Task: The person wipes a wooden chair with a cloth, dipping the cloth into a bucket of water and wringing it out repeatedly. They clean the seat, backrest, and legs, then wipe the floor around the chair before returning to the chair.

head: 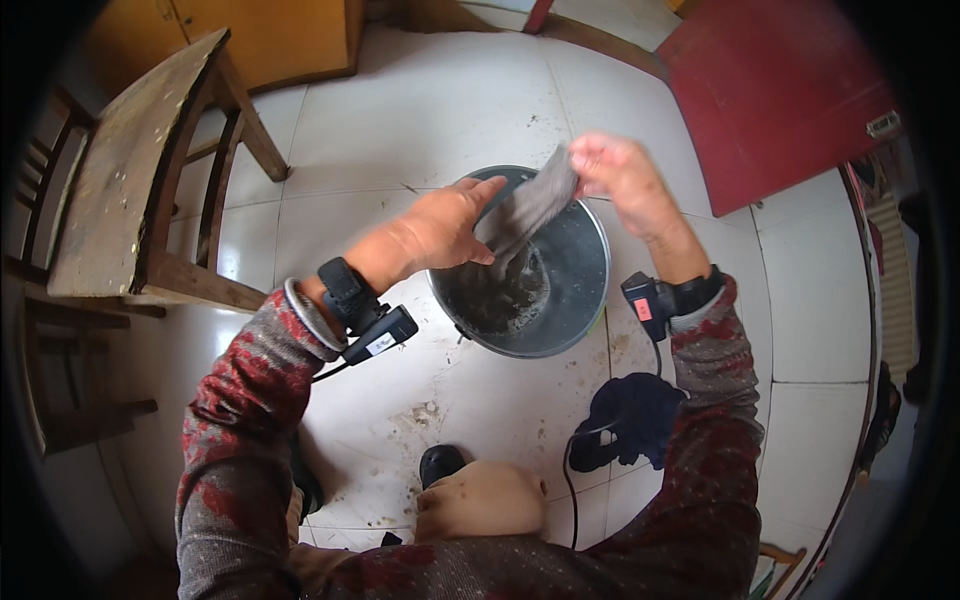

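My right hand (611, 176) pinches the upper end of a grey cloth (536, 199) and holds it stretched slantwise over a dark grey bucket (581, 277). Motion blurs the cloth and the fingertips on it. My left hand (446, 225) is over the bucket's left rim, thumb and fingers spread apart on either side of the cloth's lower part. Whether they touch it is hard to see. Murky water (499, 300) with some foam along its edge lies in the bottom of the bucket, just below the cloth's lower end.
Dark blue fabric (630, 420) lies on the tiled floor (480, 397), right of my knee, with a black cable (568, 480) beside it. A worn wooden bench (127, 172) stands left, a wooden cabinet (277, 37) behind. A red door (772, 97) is at far right.
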Action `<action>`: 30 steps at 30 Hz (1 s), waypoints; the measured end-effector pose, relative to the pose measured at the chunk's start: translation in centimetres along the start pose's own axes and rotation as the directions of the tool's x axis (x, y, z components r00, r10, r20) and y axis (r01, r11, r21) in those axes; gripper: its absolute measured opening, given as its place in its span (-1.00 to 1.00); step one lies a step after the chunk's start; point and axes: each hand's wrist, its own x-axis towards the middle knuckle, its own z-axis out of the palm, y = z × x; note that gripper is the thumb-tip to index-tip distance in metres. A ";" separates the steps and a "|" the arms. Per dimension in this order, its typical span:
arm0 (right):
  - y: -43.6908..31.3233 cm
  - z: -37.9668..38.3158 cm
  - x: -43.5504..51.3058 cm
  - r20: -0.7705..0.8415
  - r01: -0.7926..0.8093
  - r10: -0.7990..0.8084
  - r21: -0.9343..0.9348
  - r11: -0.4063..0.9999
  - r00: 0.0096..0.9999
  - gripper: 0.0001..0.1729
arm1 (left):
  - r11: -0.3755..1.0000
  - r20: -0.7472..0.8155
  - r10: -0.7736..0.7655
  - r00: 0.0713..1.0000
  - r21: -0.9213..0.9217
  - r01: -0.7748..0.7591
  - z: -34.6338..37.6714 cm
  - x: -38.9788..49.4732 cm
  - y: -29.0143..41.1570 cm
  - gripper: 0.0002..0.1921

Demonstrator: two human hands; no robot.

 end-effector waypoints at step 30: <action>12.2 6.8 -4.8 -0.143 -0.313 0.369 0.309 0.898 0.918 -0.53 | 0.482 -0.164 -0.135 0.977 -0.872 -0.080 3.1 4.3 5.1 -0.65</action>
